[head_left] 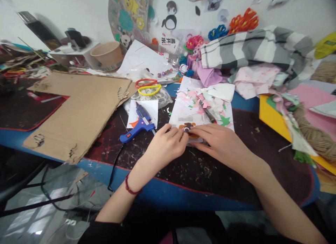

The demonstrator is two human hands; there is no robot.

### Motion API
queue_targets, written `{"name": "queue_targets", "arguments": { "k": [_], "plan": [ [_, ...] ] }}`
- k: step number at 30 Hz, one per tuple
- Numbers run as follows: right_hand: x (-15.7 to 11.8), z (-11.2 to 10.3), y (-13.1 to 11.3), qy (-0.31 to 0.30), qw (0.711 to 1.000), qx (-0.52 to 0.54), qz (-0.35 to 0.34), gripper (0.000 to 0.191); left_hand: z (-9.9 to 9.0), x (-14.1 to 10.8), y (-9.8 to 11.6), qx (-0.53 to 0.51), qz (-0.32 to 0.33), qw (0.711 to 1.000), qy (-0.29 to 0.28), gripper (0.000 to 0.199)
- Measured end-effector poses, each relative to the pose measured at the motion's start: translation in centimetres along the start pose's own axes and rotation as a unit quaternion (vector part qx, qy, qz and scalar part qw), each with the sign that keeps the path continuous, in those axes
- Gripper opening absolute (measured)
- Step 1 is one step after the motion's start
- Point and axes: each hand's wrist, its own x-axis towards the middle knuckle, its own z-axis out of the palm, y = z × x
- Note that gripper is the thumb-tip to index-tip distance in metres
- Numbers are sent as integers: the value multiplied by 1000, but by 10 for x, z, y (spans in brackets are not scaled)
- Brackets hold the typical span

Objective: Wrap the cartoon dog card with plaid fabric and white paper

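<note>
On my feed, the brown piece (182, 126) lies at the near end of the sheet (177, 113), under both hands. My left hand (168, 142) bunches its fingertips together against the disc (186, 130); press or pinch, I cannot tell. My right hand (223, 141) has thumb and fingers apart at the piece's right side; its grip is hidden.

Uneven pressure could skew the disc, and loose scraps (204, 102) could stray underneath. The glue gun (140, 127) shows a lit indicator, so it may be hot; my left arm snagging its cord (115, 165) could drag it across the surface (262, 160).

I count one piece, one disc visible, one gun, one green star (225, 120); scraps are beyond counting.
</note>
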Motion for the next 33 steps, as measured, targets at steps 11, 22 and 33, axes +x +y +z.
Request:
{"name": "queue_targets", "arguments": {
  "k": [11, 22, 33],
  "plan": [
    [-1, 7, 1, 47, 984, -129, -114, 25, -20, -20, 3, -74, -111, 988, 76, 16],
    [-3, 3, 10, 30, 998, 6, -53, 29, -17, -33, 17, -63, -69, 995, 31, 18],
    [-2, 4, 21, 84, 987, 109, 84, 17, -11, -30, 23, -94, -50, 994, 15, 23]
  ]
}}
